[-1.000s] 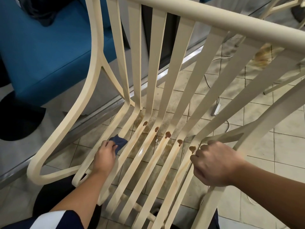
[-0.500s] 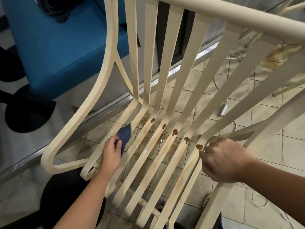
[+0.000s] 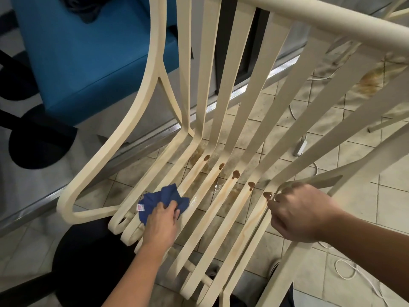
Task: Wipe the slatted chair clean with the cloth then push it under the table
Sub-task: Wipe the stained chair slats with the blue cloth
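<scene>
- Chair: on tiles, not pushed under; wiping looks barely begun.
- Right hand: fingers curled round the seat's right edge.
- Left hand: clutches cloth on the seat's left slats.
- Blobs: brown, unwiped, along the seat's back edge.

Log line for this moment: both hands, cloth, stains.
left hand: holds blue cloth against slatted chair | right hand: grips chair's side rail | brown blobs: unwiped

Blue seat, stained tiled floor
</scene>
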The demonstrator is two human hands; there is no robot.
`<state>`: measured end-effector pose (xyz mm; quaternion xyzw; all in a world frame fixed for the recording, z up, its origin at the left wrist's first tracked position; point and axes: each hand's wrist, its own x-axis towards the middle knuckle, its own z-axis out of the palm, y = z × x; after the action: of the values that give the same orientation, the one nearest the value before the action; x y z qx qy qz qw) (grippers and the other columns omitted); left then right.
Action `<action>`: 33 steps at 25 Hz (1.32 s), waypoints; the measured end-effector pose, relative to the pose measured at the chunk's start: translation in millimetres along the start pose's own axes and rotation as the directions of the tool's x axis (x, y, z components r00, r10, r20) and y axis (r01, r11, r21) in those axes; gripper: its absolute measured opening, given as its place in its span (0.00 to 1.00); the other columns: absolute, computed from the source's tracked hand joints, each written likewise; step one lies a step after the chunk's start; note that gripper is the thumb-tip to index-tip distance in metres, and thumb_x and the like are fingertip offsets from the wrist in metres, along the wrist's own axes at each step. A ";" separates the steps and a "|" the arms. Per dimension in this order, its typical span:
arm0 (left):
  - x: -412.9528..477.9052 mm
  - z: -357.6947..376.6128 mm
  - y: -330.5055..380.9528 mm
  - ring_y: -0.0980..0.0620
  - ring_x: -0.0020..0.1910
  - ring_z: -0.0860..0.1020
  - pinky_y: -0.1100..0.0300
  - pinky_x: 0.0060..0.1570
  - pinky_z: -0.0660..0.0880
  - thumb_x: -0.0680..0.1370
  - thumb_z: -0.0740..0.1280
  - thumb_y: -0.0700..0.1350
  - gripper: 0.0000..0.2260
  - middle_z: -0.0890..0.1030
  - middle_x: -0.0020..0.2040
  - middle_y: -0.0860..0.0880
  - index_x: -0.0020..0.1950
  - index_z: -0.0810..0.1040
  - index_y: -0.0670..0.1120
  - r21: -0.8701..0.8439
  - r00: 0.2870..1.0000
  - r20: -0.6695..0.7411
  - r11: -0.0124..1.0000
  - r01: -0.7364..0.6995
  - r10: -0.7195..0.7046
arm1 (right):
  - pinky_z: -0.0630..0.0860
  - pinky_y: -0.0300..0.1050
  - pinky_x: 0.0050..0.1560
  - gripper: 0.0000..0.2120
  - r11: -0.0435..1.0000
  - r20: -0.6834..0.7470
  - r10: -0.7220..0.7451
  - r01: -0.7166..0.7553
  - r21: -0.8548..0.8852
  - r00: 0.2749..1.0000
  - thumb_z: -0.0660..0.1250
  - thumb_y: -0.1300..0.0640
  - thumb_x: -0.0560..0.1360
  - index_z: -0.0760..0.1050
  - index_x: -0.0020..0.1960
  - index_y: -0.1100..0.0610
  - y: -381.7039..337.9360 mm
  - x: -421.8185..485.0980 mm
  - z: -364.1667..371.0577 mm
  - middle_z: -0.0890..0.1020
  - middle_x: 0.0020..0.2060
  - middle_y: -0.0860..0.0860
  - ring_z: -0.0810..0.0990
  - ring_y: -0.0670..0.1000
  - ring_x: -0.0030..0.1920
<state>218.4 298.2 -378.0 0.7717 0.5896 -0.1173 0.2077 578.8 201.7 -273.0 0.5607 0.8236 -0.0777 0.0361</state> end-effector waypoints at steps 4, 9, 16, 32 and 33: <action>-26.5 11.1 -6.5 0.50 0.44 0.71 0.56 0.43 0.72 0.84 0.62 0.52 0.08 0.70 0.46 0.47 0.57 0.73 0.49 -0.037 0.997 -0.011 0.997 0.071 -0.072 | 0.75 0.48 0.26 0.15 1.000 -0.005 -0.001 0.001 -0.013 1.000 0.57 0.51 0.72 0.70 0.29 0.56 -0.7 -0.1 -1.8 0.71 0.22 0.53 0.71 0.58 0.22; -39.5 8.5 -11.2 0.47 0.53 0.74 0.52 0.49 0.78 0.81 0.65 0.57 0.16 0.72 0.57 0.46 0.64 0.72 0.49 -0.072 0.991 -0.125 0.997 0.030 -0.039 | 0.73 0.46 0.24 0.15 1.000 -0.025 0.000 0.000 -0.019 1.000 0.56 0.51 0.71 0.69 0.28 0.56 -1.9 0.6 -5.7 0.71 0.21 0.53 0.71 0.58 0.20; -28.2 25.0 -28.8 0.43 0.67 0.73 0.45 0.63 0.75 0.80 0.65 0.60 0.28 0.74 0.69 0.44 0.74 0.68 0.45 -0.054 0.992 -0.053 0.992 0.113 -0.116 | 0.60 0.43 0.29 0.15 0.997 -0.029 -0.011 0.009 -0.073 1.000 0.57 0.52 0.71 0.69 0.27 0.56 -2.2 2.5 -10.4 0.71 0.20 0.52 0.70 0.57 0.19; -19.2 2.6 -54.7 0.46 0.53 0.79 0.52 0.54 0.76 0.85 0.59 0.54 0.15 0.81 0.56 0.45 0.60 0.75 0.45 0.092 0.903 0.319 0.957 0.274 -0.289 | 0.69 0.45 0.29 0.14 0.997 0.025 -0.024 0.026 -0.067 0.999 0.58 0.51 0.72 0.69 0.29 0.55 -1.2 1.8 -5.2 0.72 0.22 0.52 0.73 0.58 0.22; -18.0 7.9 -53.1 0.46 0.55 0.79 0.51 0.55 0.76 0.85 0.59 0.53 0.14 0.80 0.58 0.44 0.63 0.73 0.44 0.059 0.936 0.264 0.972 0.227 -0.235 | 0.69 0.45 0.29 0.14 0.998 0.023 -0.025 0.027 -0.061 0.999 0.58 0.51 0.72 0.69 0.29 0.56 -1.6 2.1 -5.1 0.72 0.22 0.52 0.73 0.58 0.23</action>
<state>163.0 290.7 -387.1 0.6768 0.6407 -0.2528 0.2599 576.7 204.0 -268.2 0.5476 0.8324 -0.0591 0.0615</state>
